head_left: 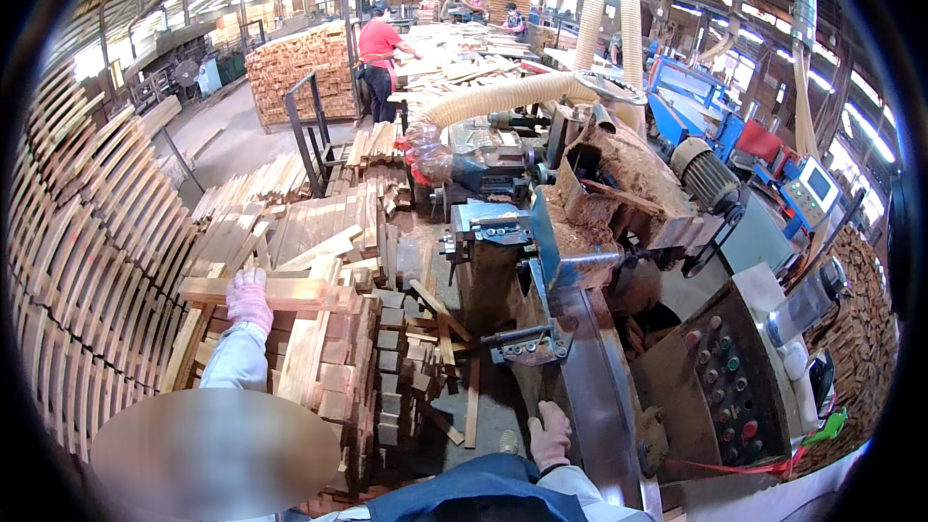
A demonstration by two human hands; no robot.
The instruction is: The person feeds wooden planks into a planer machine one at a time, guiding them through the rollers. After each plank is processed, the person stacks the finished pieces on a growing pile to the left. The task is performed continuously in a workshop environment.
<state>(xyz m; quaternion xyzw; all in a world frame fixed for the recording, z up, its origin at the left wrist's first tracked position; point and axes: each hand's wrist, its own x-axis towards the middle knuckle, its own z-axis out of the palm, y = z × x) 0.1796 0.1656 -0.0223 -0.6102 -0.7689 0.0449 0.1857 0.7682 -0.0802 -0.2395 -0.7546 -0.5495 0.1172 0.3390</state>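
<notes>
My left hand [249, 298], in a pale pinkish glove, is closed over a short wooden board [295, 293]. That board lies crosswise above stacked wood strips on my left. My right hand [551, 433], gloved too, is low beside the long metal bed [599, 396] of a woodworking machine. Its fingers are loosely bent and seem to hold nothing; whether they touch the bed's edge I cannot tell. Ahead of it, a metal guide bracket [530, 344] is fixed at the bed's left side. A blurred patch hides part of the stack near my left forearm.
A button panel [725, 382] stands at the right, beyond the bed. Sawdust covers the machine housing [619, 174], near a motor [704, 174] and a ribbed hose [512, 97]. Tall slatted wood stacks [87, 261] line the left. A person in red [377, 43] stands at a far table.
</notes>
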